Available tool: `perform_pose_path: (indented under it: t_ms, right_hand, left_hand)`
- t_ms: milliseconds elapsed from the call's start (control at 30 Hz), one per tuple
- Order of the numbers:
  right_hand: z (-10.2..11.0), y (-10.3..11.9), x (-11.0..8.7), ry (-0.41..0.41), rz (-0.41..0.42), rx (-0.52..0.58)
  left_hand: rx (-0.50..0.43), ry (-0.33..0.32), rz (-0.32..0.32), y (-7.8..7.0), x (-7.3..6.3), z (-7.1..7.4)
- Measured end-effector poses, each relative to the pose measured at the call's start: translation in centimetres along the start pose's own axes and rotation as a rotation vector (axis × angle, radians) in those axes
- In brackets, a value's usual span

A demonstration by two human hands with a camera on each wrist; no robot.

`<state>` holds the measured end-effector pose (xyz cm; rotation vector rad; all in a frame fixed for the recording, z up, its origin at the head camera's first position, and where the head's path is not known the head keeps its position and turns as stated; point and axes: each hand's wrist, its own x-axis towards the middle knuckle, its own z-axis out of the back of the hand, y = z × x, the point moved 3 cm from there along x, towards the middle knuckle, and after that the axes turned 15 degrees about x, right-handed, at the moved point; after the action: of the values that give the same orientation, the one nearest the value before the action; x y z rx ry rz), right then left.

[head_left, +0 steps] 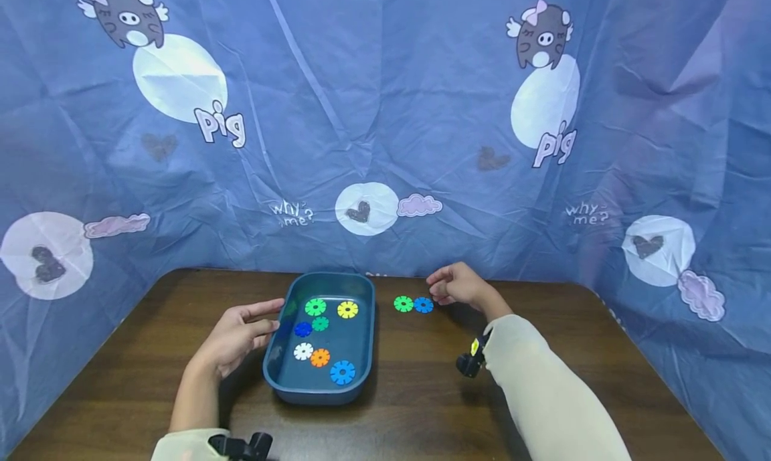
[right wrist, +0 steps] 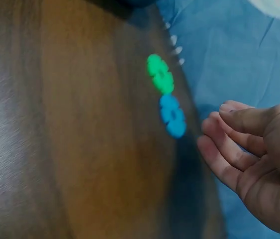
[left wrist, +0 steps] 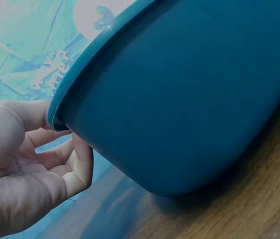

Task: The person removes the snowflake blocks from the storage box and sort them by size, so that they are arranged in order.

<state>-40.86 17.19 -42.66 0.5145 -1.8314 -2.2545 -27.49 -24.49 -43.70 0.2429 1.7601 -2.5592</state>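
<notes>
My left hand (head_left: 231, 337) is at the left side of a dark teal plastic tray (head_left: 319, 397), its fingers touching the outside of the rim. In the left wrist view, other fingers (left wrist: 82, 162) bend in below that rim (left wrist: 60, 94). My right hand (head_left: 460, 287) hovers just right of a blue notched plastic disc (head_left: 418, 308), fingers loosely bent and holding nothing. A green notched disc (head_left: 398, 307) lies beside the blue one on the table. From the right wrist view, my right hand (right wrist: 259, 154) is apart from the blue disc (right wrist: 167, 117).
Several notched discs lie flat in the tray, among them a yellow disc (head_left: 341, 314), a white disc (head_left: 298, 354), an orange disc (head_left: 315, 363) and a larger blue disc (head_left: 337, 379). The brown wooden table (head_left: 415, 407) meets a blue printed cloth (head_left: 421, 247) at its back edge.
</notes>
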Motion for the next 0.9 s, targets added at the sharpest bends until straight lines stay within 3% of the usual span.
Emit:
perform_pose_path:
  t_ms: [133,533,733,900]
  right_hand:
    - [-0.9,2.0,0.3,0.021,0.055,-0.036]
    - [-5.8,7.5,0.2,0.158,0.268,-0.343]
    - [-8.7,8.9,-0.3,0.208,0.363,-0.471]
    - [-11.3,9.4,-0.8,0.300,0.409,-0.566]
  left_hand:
    - [0.003,0.003,-0.010,-0.1,0.1,0.0]
    - [0.006,0.002,-0.014,0.0,0.0,-0.1]
    - [-0.001,0.006,-0.016,0.0,0.0,-0.1]
    - [-0.003,0.008,-0.024,-0.1,0.0,-0.1]
